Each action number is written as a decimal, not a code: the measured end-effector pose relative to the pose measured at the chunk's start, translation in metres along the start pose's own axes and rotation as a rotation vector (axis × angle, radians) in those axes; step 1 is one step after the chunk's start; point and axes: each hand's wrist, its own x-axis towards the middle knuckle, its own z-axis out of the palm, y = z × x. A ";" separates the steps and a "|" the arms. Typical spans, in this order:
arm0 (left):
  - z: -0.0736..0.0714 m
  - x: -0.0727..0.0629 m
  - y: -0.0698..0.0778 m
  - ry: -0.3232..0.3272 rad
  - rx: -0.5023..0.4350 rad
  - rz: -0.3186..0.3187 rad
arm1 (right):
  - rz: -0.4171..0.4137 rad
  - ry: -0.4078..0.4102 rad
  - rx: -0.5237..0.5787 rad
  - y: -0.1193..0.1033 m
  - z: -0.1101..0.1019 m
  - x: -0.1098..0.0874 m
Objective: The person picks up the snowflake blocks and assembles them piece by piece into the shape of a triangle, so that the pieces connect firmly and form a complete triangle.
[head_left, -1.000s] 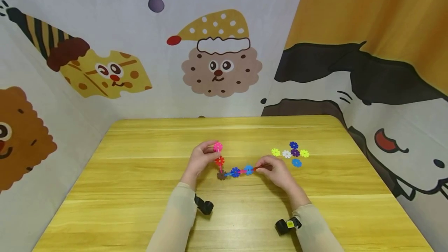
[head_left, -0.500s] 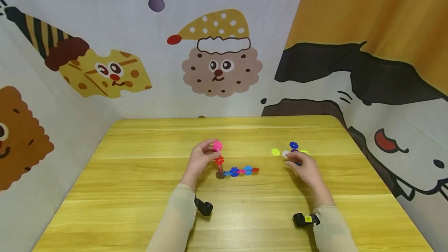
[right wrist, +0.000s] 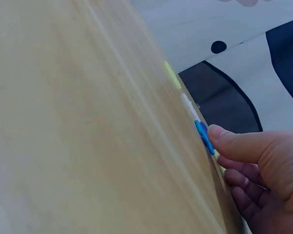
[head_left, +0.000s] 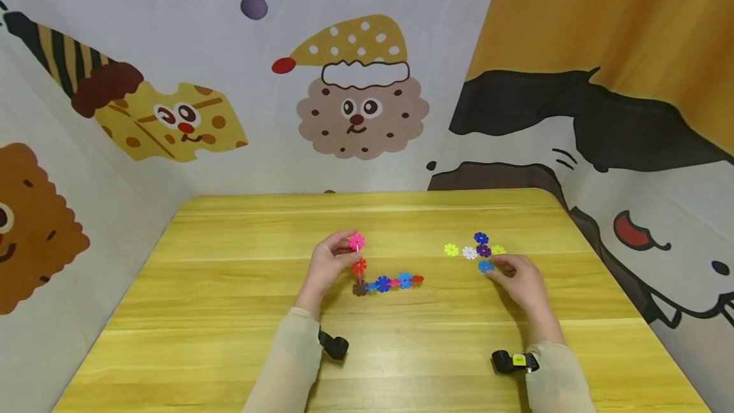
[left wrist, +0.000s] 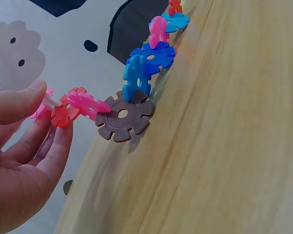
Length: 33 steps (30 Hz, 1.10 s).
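Observation:
My left hand pinches the pink end of a chain of interlocking plastic snowflake discs between thumb and fingers. From that end the chain runs down through a red disc to a brown disc, where it bends. It continues rightward through a dark blue disc and a light blue disc to a red end disc. At the right, my right hand pinches a loose light blue snowflake disc at its edge. The thumb is in front; the curled fingers are partly hidden behind.
Around the right hand lie loose discs: yellow, white, purple and dark blue. Another yellow disc is just above the right fingers. The wooden table meets a cartoon-printed curtain behind.
My right hand has let go of the chain's red end and moved right to the loose discs, then onto the light blue one. The left hand stays nearly still with the chain.

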 end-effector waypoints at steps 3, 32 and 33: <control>0.000 0.002 -0.010 0.009 0.010 0.021 | -0.005 -0.004 0.000 0.005 0.002 0.002; 0.001 0.001 -0.012 0.054 0.029 0.067 | -0.086 -0.072 0.091 -0.041 0.037 0.012; 0.001 0.001 -0.012 0.057 0.033 0.065 | -0.090 -0.079 0.111 -0.048 0.041 0.013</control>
